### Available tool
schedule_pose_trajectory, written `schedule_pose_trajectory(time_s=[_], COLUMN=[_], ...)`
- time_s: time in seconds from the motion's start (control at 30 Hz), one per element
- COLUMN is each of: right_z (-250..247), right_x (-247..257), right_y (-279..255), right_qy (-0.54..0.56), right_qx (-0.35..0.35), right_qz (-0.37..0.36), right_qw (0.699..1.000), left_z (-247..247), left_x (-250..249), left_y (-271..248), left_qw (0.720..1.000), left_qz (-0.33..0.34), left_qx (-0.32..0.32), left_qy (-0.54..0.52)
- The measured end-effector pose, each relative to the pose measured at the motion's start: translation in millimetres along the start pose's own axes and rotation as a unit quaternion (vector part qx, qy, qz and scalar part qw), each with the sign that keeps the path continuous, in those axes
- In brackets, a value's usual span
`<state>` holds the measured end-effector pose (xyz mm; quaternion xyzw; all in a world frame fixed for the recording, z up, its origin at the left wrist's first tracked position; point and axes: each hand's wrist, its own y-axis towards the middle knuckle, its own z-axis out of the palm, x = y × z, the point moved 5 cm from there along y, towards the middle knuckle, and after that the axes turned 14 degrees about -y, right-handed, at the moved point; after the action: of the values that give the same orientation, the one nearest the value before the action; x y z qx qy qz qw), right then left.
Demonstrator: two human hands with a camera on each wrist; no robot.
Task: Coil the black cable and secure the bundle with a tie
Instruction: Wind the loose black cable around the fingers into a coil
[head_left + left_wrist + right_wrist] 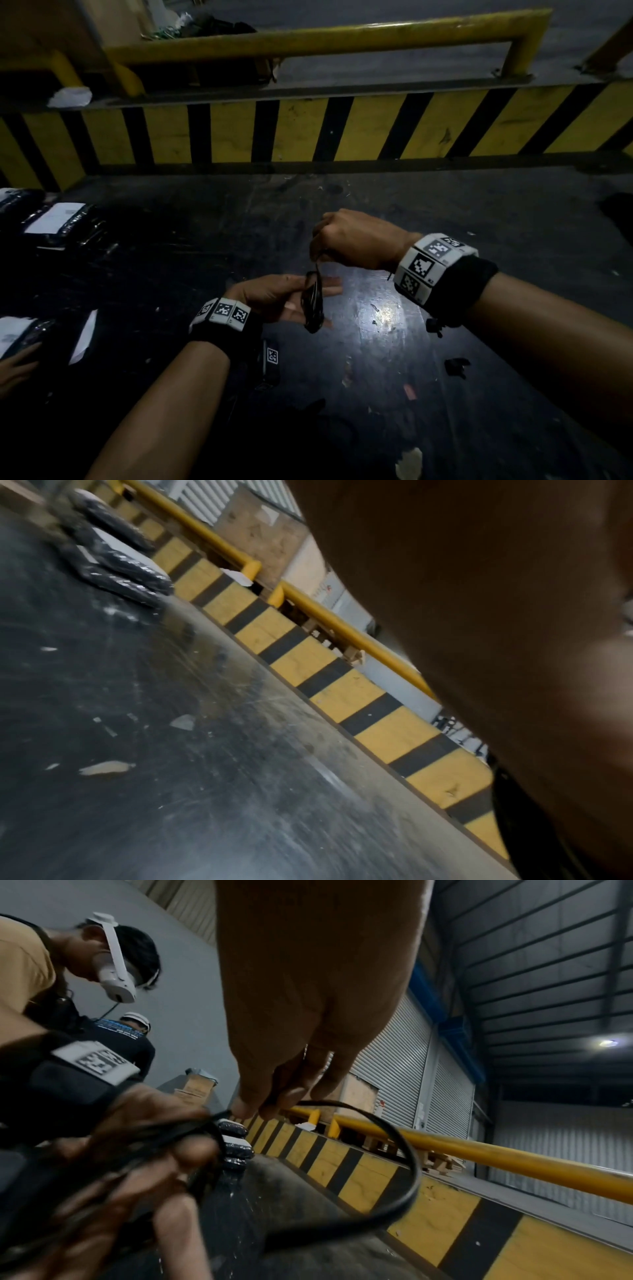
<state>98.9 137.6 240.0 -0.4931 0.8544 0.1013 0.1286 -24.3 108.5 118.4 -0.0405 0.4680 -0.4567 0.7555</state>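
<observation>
Your left hand (274,294) is cradling the coiled black cable (312,305) across its fingers, thumb pressing it down. Your right hand (356,240), just above, is pinching a thin strand; keep it taut while cinching. You are working over a scuffed dark table (479,342), a striped barrier (376,133) running along its far side.
</observation>
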Motion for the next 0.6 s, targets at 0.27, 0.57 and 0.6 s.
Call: schedule_pose_trajectory(time_s=[0.27,0.57,0.6], right_z=[21,48,52], right_x=[-14,-9,-6], right_y=[0,-26,-30], right_qy=[0.061,0.246,0.278], right_qx=[-0.02,-0.044,-0.043], right_qz=[0.028,0.12,0.135], right_qw=[0.998,0.961,0.95], left_z=[24,65,65], left_x=[3,-13,-17], left_y=[-9,-34,-35], left_qw=[0.995,0.951,0.96], left_qz=[-0.021,0.03,0.053], left_qx=[0.091,0.228,0.215], left_qy=[-0.022,-0.209,-0.17])
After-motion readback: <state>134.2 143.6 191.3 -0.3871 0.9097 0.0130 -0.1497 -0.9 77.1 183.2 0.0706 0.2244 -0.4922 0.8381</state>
